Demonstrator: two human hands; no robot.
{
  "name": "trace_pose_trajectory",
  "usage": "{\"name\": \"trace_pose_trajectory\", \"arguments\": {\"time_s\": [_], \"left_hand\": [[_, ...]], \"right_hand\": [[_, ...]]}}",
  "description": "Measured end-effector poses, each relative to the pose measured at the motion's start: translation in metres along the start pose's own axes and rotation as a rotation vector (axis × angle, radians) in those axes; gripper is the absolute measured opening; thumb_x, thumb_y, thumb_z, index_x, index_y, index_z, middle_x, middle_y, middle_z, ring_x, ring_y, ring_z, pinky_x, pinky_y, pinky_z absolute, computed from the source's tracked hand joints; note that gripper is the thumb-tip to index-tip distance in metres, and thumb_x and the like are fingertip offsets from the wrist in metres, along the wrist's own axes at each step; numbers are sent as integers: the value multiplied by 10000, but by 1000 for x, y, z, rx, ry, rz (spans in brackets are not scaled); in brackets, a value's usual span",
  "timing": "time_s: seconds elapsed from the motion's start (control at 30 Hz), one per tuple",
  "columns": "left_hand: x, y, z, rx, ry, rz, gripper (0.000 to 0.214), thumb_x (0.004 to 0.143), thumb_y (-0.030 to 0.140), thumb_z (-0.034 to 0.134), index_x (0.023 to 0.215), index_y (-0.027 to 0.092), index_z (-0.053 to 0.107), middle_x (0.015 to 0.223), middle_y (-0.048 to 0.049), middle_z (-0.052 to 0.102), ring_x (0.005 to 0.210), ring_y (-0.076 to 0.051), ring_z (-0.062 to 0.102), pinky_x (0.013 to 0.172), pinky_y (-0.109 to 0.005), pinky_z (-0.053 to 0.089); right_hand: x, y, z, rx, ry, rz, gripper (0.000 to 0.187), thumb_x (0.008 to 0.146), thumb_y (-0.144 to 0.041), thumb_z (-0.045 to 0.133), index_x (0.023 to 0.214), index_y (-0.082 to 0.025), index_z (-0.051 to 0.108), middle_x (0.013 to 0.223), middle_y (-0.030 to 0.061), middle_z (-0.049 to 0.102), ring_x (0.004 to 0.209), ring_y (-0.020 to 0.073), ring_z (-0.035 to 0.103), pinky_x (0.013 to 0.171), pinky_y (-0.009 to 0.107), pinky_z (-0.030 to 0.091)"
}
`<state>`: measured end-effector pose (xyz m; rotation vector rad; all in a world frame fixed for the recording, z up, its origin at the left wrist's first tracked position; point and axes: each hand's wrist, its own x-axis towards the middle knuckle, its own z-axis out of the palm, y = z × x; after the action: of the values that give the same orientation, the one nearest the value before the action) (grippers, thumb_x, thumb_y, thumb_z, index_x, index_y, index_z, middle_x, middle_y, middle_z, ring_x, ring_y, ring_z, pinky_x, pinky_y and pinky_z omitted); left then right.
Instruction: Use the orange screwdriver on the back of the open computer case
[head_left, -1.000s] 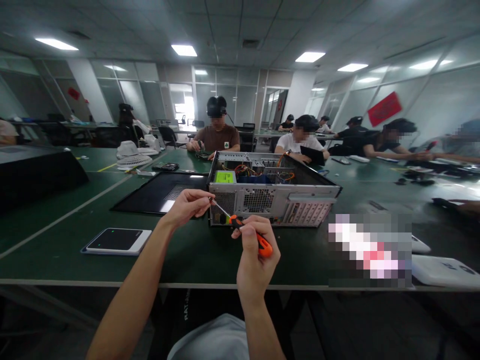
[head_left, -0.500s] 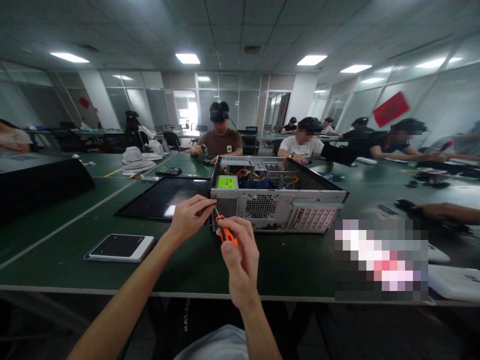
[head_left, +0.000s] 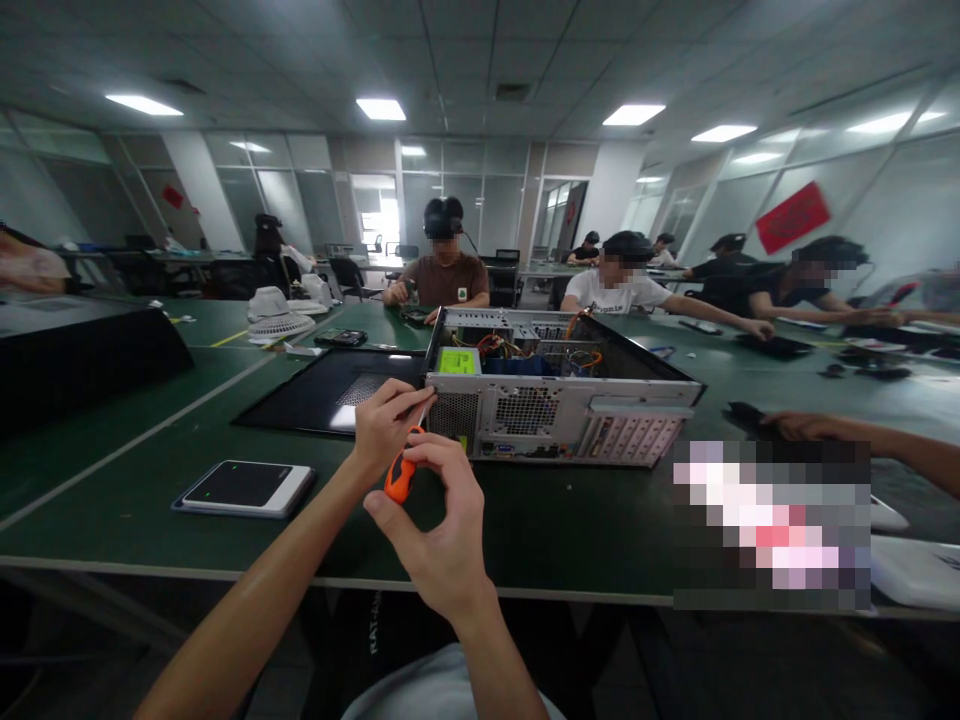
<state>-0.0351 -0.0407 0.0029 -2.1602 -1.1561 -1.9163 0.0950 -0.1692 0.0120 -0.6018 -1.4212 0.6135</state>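
Note:
On the table in front of me lies an open computer case (head_left: 525,415), its rear panel facing me and its top side uncovered. My right hand (head_left: 446,520) has an orange and black screwdriver (head_left: 402,474) between thumb and fingers, the shaft slanting up toward the panel's left edge. There my left hand (head_left: 386,425) is closed in a pinch beside the screwdriver's tip. Whatever it pinches is too small to make out. Inside the case I see a power supply with a yellow-green label (head_left: 457,361) and coloured wires.
A black side panel (head_left: 292,390) lies left of the case. Nearer me is a white and black device (head_left: 244,488). White fans (head_left: 279,315) stand farther back. Several people sit around the table; a co-worker's hand (head_left: 806,425) reaches in at the right, near a blurred-out patch.
My right hand has shifted left, and the screwdriver now leans the other way, its handle lower left. My left hand stays at the case corner. At the right, a co-worker's arm has stretched out.

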Motion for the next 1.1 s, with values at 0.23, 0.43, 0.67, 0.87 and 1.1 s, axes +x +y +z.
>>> {"name": "trace_pose_trajectory", "arguments": {"time_s": [0.23, 0.43, 0.67, 0.87, 1.1], "left_hand": [[4, 11, 5, -94, 43, -48, 97, 807, 291, 810, 896, 277, 848, 754, -9, 625, 578, -105, 457, 564, -233, 392], [3, 12, 9, -145, 72, -110, 106, 758, 284, 847, 864, 280, 843, 745, 1, 633, 572, -102, 458, 562, -229, 394], [6, 8, -4, -104, -22, -37, 278, 779, 196, 753, 1049, 246, 789, 922, -13, 647, 561, -69, 475, 522, -197, 403], [33, 6, -12, -49, 138, -15, 582, 720, 87, 634, 1283, 234, 622, 1102, -40, 615, 729, -112, 552, 535, -178, 441], [112, 2, 21, 144, -23, 4, 121, 823, 186, 653, 923, 184, 721, 975, -79, 652, 1035, -245, 583, 861, -339, 515]], "right_hand": [[5, 0, -6, -58, -38, -54, 357, 794, -277, 829, 1106, -252, 657, 1175, 69, 664, 1109, 229, 648, 1004, 410, 545], [8, 1, -15, -87, -126, -53, 315, 839, -281, 817, 1146, -300, 751, 1232, 55, 639, 1058, 193, 674, 948, 348, 571], [8, 2, -15, -63, -213, -58, 260, 880, -282, 786, 1136, -325, 781, 1209, 38, 696, 915, 152, 706, 775, 278, 610], [9, 1, -17, -58, -169, -114, 123, 860, -306, 807, 975, -267, 792, 1090, 44, 756, 968, 180, 739, 856, 307, 625], [8, 3, -21, -67, -125, -124, 191, 837, -294, 834, 1011, -258, 767, 1099, 52, 751, 991, 194, 734, 901, 336, 613]]}}
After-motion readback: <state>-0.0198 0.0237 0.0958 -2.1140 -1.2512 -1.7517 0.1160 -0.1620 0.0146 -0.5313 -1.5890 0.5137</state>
